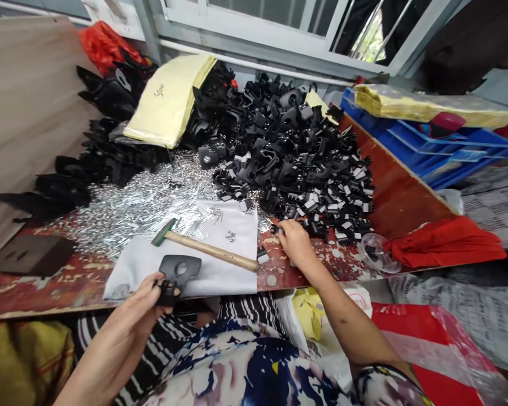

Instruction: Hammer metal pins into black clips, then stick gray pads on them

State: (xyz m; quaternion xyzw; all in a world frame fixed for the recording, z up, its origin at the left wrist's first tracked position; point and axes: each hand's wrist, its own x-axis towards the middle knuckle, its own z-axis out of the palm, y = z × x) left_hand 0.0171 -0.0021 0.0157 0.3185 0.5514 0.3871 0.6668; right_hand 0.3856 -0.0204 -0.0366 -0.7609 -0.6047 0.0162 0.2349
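My left hand [146, 301] is closed on a black plastic part [180, 273], a flat plate with a round hole and a clip-like end, held over the bench's front edge. At the near edge of the big heap of black parts [275, 163], my right hand [294, 242] has its fingers pinched on a small black piece [276, 229], mostly covered by the fingertips. Between the hands a hammer [211, 252] with a wooden handle and green head lies on a pale grey cloth [135, 262]. A small black-and-grey piece [262, 255] rests by the handle's end.
Loose metal pins [127, 208] spread behind the cloth. A dark block [29, 255] sits at left, and yellow sheets [165, 101] marked with writing lie on the parts behind. Rightward are blue trays [427, 149], a clear round container [379, 254] and red cloth [449, 242].
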